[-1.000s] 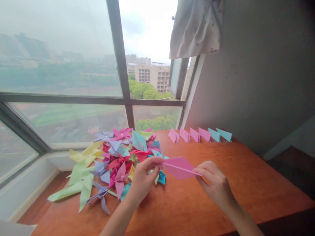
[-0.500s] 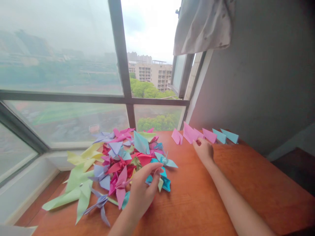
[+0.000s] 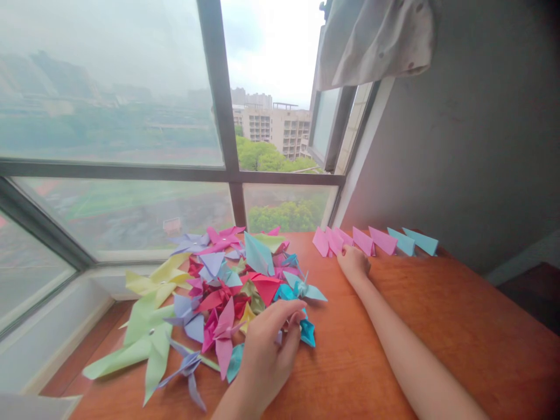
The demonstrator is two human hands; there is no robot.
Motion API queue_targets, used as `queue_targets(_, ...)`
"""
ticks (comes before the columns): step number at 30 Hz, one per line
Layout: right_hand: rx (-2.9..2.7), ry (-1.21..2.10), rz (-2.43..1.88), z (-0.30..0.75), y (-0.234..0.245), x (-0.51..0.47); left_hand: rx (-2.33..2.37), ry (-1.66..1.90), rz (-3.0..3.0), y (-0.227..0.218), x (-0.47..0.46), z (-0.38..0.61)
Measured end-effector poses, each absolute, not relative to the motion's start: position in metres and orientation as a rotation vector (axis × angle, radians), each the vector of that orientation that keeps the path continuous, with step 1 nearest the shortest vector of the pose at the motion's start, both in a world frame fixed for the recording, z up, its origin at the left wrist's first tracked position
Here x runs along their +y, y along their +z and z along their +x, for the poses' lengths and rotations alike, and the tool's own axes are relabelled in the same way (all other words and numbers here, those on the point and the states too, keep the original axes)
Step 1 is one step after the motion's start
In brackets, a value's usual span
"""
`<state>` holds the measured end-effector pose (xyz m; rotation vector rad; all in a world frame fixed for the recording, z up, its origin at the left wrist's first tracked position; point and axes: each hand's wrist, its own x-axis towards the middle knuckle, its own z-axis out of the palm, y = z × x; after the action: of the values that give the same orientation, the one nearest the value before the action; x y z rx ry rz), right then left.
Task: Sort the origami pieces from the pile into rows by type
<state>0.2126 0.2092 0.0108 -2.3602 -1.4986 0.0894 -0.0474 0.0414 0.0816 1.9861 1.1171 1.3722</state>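
Observation:
Along the far right edge of the wooden table stands a row of folded paper planes, pink ones on the left and light blue paper planes point(image 3: 401, 241) on the right. My right hand point(image 3: 355, 262) pinches a pink paper plane point(image 3: 335, 241) near the row's left end. My left hand point(image 3: 269, 344) hovers by the right side of a heap of origami, thumb and fingertips drawn together with nothing visible in them. In that heap are a pink paper crane point(image 3: 224, 335), a light blue crane point(image 3: 305, 287) and a green pinwheel point(image 3: 151, 332).
Behind the wooden table point(image 3: 363, 361) is a large window with a dark frame point(image 3: 236, 176), its right pane swung outward. A pale curtain point(image 3: 376, 44) hangs at upper right beside a grey wall point(image 3: 476, 134). A yellow pinwheel point(image 3: 163, 284) lies at the heap's left.
My right hand has shifted left along the row, and the pink plane by its fingers, raised before, now stands lower among the others. The view has turned slightly; my left hand keeps its pose.

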Motion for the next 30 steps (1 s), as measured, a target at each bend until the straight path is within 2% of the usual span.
queue_targets(12,-1.47,0.151,-2.254,0.237,0.017,0.172,1.17,1.448,1.971,0.077,0.047,-0.054)
queue_targets(19,-1.592,0.268,-2.152,0.233,-0.001,0.126,1.351,1.412,1.903,0.083,0.059,-0.07)
queue_targets(23,-1.609,0.286,-2.136,0.228,-0.01,0.116,1.568,1.357,1.944,0.098,0.067,-0.087)
queue_targets(27,-1.627,0.271,-2.146,0.225,-0.011,0.114,1.974,1.268,2.082,0.119,0.083,-0.123)
queue_targets(30,-1.633,0.262,-2.138,0.224,-0.01,0.114,2.347,0.986,2.054,0.13,0.101,-0.157)
